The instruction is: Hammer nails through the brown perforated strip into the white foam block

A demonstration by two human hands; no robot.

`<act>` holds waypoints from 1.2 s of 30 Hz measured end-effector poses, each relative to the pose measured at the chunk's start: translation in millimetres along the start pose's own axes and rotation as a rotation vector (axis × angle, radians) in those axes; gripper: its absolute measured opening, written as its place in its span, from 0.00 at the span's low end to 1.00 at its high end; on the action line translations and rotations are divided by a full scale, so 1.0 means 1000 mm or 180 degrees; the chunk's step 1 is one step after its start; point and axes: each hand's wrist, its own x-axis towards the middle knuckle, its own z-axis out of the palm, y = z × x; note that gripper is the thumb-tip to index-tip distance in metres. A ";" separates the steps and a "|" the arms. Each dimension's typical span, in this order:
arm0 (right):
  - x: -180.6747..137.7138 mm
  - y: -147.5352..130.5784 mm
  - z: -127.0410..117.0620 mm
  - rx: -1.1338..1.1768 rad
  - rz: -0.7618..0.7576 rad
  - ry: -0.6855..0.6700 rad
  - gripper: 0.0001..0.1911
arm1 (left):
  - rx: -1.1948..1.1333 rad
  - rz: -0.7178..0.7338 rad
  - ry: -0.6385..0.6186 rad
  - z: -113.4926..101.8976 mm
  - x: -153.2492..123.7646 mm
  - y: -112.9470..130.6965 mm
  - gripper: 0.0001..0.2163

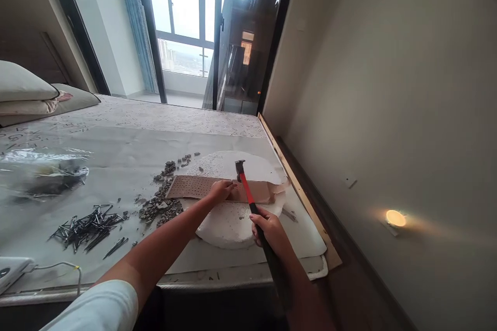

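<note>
My right hand [268, 230] is wrapped round the handle of a claw hammer [247, 191], which has a red and black shaft. Its dark metal head is raised at the far end, just right of my left fingertips. My left hand [223, 190] rests on a long brown strip [190, 186] dotted with rows of small holes. The fingers there are pinched together; whatever is between them is too small to make out. Under the strip lies a round white slab [221, 227], its surface rough and speckled. At its left edge are grey rubble crumbs [161, 208].
A heap of dark nails [87, 230] lies to the left, near a clear plastic bag [46, 176]. A white device with a cable [15, 273] sits at the near left edge. Along the right runs a wooden board [303, 196] beside the wall. Pillows [27, 83] are far left.
</note>
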 end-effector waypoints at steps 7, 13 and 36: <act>0.002 0.003 -0.002 0.0098 0.0040 -0.0005 0.14 | -0.0207 0.0089 0.0021 -0.002 0.008 -0.006 0.20; 0.003 0.005 -0.003 0.0173 0.0060 -0.0062 0.13 | -0.0295 0.0018 0.0181 -0.016 0.014 -0.004 0.16; -0.001 -0.003 -0.002 0.0180 0.0126 0.0026 0.14 | -0.0169 0.0007 0.0161 -0.005 0.011 -0.003 0.19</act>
